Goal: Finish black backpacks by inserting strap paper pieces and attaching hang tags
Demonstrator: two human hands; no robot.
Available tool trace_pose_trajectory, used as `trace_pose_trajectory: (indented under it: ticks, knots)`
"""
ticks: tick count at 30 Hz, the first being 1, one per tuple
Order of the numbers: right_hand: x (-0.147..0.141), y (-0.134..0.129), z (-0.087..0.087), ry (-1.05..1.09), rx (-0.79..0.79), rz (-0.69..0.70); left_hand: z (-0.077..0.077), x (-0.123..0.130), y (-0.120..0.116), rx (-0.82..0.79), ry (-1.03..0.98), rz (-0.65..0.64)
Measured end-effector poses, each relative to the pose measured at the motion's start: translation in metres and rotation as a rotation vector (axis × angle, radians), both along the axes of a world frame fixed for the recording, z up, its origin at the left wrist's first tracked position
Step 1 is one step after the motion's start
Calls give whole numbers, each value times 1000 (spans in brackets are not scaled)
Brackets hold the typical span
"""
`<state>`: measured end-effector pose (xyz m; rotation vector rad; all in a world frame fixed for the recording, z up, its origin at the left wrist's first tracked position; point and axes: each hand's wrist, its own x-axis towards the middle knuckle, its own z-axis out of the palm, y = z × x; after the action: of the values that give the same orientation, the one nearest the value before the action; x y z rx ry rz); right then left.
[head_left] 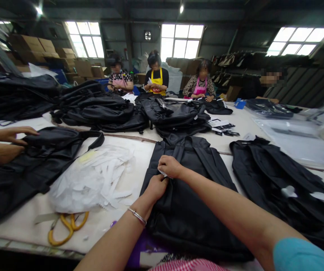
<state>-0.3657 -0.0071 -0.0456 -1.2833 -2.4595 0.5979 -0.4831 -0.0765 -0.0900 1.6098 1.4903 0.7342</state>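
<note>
A black backpack (195,218) lies flat in front of me, its shoulder straps facing up. My left hand (156,187), with a bracelet at the wrist, is closed on a strap near the bag's left side. Just above it my right hand (169,166) pinches a small white piece (162,173), perhaps a paper strip, against the same spot. The fingertips almost meet, so what lies between them is partly hidden. To the left rests a clear plastic bag of white strips (90,180), several of them spilling out.
Yellow-handled scissors (68,227) lie near the front edge. Another black backpack (280,180) is on the right, and a co-worker's hands (6,145) rest on a bag at left. Piled backpacks (102,109), tags (222,126) and plastic sheets (294,131) lie beyond; several people work opposite.
</note>
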Motion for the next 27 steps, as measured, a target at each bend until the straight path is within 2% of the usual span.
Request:
trace_pose_trajectory:
  ticks: [2, 4, 6, 7, 10, 15, 20, 24, 27]
  knots:
    - [10, -4, -1, 33, 13, -87, 1, 0, 0, 0, -13, -12]
    - [21, -13, -1, 42, 19, -260, 2, -1, -1, 5, -44, -15]
    - [29, -25, -1, 9, -31, -410, 2, -1, -2, 17, -80, -17]
    - [31, -30, -2, -21, -75, -439, 3, -1, -3, 22, -90, -18]
    - [32, -43, -11, -59, -158, -465, 4, -2, -4, 36, -78, -23]
    - [35, -47, -28, 50, -131, -562, 6, 0, -7, 61, -45, -12]
    - [42, -50, -33, 169, -191, -632, 10, 6, -8, 87, 31, 0]
    - [43, -55, -33, 235, -194, -577, 17, 8, -9, 75, 93, -24]
    - [45, -55, -35, 323, -213, -546, 22, 8, -7, -36, 2, -83]
